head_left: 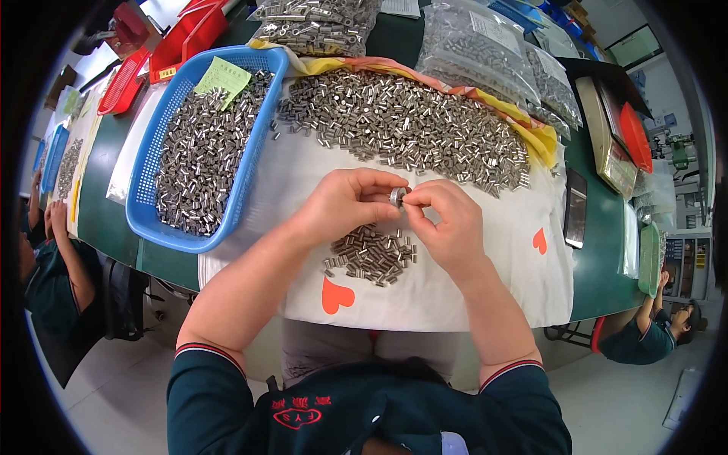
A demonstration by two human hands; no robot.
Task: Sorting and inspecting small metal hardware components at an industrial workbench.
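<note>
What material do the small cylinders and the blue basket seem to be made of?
Small cylinders: most likely metal, perhaps steel; silvery grey with bright glints. Blue basket: apparently moulded plastic; uniform colour, perforated walls. Both hands, left hand and right hand, pinch one cylinder.

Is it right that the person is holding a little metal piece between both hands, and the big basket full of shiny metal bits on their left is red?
Not quite. In the head view both hands, left hand and right hand, do pinch a small metal piece, but the basket of metal bits on the left is blue, not red.
</note>
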